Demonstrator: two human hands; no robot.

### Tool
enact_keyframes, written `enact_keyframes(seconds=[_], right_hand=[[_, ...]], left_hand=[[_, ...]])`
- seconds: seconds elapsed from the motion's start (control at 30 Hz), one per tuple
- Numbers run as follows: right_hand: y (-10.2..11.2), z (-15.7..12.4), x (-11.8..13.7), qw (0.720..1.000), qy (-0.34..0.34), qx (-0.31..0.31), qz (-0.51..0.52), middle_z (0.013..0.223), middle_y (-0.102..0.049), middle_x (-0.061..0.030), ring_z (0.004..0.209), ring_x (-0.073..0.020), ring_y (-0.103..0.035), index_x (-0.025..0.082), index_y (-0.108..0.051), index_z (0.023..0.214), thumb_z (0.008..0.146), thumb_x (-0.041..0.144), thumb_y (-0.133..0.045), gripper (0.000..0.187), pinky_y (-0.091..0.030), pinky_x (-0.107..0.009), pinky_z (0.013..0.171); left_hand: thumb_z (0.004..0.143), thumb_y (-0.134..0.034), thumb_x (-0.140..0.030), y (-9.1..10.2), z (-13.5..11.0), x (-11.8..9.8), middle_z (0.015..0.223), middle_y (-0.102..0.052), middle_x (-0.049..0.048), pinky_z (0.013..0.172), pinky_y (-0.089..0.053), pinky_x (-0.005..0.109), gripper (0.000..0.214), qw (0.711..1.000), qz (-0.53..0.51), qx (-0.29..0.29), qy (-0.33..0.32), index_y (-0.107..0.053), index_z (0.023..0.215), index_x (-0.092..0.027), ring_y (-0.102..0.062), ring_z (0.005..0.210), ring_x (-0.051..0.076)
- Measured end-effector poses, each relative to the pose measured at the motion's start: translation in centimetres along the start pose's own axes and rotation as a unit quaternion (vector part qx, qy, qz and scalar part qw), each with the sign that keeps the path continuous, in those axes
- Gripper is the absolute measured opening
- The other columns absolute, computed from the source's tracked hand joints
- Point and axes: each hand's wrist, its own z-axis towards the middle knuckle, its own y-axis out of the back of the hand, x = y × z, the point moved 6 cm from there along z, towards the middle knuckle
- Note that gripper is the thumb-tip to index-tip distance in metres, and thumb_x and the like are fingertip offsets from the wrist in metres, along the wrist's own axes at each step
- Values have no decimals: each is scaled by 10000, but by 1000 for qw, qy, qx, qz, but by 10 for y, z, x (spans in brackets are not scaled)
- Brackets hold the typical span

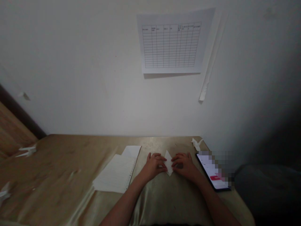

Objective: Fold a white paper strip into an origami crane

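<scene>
A small folded white paper (pixel 168 162), pointed at both ends, lies on the cloth-covered table (pixel 70 163) in front of me. My left hand (pixel 154 164) presses on its left side with the fingers curled over the edge. On the right side, my right hand (pixel 184 164) pinches and holds the paper down too. Both hands touch the paper and meet at its middle.
A stack of lined white sheets (pixel 117 172) lies left of my hands. A lit phone (pixel 213 171) rests at the right table edge. Small folded paper pieces sit at the far right corner (pixel 196 143) and at the left (pixel 27 151). A printed table sheet (pixel 171 45) hangs on the wall.
</scene>
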Motion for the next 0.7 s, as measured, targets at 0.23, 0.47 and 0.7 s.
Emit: enact_keyframes(seconds=[0.23, 0.47, 0.7], right_hand=[[2, 0, 2, 1000, -4, -3, 9, 1227, -749, -35, 1360, -309, -518, 312, -798, 867, 826, 291, -676, 130, -19, -705, 1219], [3, -1, 4, 1000, 18, -17, -1, 1210, -752, -38, 1335, -300, -547, 301, -792, 923, 814, 239, -620, 213, -70, -689, 1224], [2, -1, 3, 1000, 1, -21, -10, 1264, -725, -65, 1375, -314, -517, 308, -770, 1080, 811, 341, -712, 277, -21, -682, 1242]], left_hand=[[932, -739, -362, -2, 0, -6, 1275, -754, 5, 1234, -97, 645, 70, 999, 0, -37, -21, -796, 936, -321, -510, 1376, 281], [984, -657, -340, -1, 2, -7, 1259, -751, 33, 1239, -134, 645, 128, 999, 6, -44, 6, -753, 1063, -306, -558, 1329, 262], [1015, -582, -321, -2, 5, -3, 1267, -737, 41, 1251, -174, 621, 179, 997, -8, -63, 39, -742, 1088, -290, -578, 1318, 255]])
